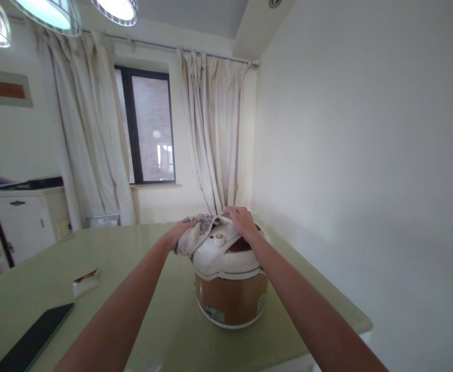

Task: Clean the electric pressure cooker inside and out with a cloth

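Observation:
A rice cooker (pixel 230 299) with a white lid and a tan-brown body stands upright on the pale green table (pixel 149 310). A whitish cloth (pixel 195 237) with a dark grey pattern is bunched over the left and far side of the lid. My left hand (pixel 180 231) is closed on this cloth at the lid's left edge. On the far right of the lid rests my right hand (pixel 242 221), its fingers stretched toward the cloth's end. Whether those fingertips touch the cloth I cannot tell.
A black flat object (pixel 36 336) lies at the table's near left, with a small white-and-brown packet (pixel 86 282) beyond it. The white wall (pixel 366 181) runs along the right side. A white cabinet (pixel 25 217) stands at the back left, near the curtains (pixel 219 129).

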Tool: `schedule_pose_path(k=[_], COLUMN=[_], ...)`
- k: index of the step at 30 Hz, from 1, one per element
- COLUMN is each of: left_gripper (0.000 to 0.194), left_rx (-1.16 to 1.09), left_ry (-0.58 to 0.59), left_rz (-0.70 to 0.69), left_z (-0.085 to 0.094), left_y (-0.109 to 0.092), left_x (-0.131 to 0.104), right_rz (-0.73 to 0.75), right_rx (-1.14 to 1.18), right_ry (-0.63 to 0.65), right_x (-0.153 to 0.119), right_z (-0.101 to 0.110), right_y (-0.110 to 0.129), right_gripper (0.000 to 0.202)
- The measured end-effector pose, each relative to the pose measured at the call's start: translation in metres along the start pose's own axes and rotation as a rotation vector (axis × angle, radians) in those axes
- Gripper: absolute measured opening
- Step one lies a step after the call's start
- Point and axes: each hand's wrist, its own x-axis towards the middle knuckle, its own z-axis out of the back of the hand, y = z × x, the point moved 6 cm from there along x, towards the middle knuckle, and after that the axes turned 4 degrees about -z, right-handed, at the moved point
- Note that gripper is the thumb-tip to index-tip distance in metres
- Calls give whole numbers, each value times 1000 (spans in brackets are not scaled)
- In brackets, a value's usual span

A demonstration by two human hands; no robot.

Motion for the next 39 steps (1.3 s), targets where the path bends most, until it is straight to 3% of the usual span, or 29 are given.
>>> schedule_pose_path(k=[3, 5, 11, 14, 18, 22, 26, 30, 33, 37, 39], left_gripper=[56, 55, 27, 19, 21, 25, 27, 26, 26, 25, 24], left_rx=[-113, -28, 725, 902, 848, 665, 661, 662, 649, 623, 592], left_ry=[140, 166, 94, 102, -30, -147, -125, 6, 73, 85, 144], left_rz=[106, 67, -353, -399, -363, -430, -524, -440, -384, -336, -297], left_z=[-7, -5, -1, -4, 1, 2, 2, 8, 11, 14, 12], left_y=[10, 5, -39, -46, -39, -27, -25, -26, -27, -27, -25], left_x=[-5, -6, 7, 14, 7, -33, -84, -111, -112, -93, -82], right_rz=[-16, -19, -27, -8, 11, 15, -2, -10, -18, -34, -27], right_rx=[41, 43, 63, 78, 78, 94, 96, 108, 112, 113, 113], right_ry=[-14, -31, -63, -70, -68, -80, -76, -73, -71, -80, -79], right_x=[0, 0, 0, -3, -4, -3, 0, 0, -1, 0, 0], right_z=[0, 1, 1, 2, 3, 2, -1, 0, 1, 1, 1], right_y=[0, 1, 0, 0, 1, 0, -2, 0, 0, -2, -2], right_gripper=[49, 49, 47, 45, 37, 29, 29, 29, 28, 29, 28])
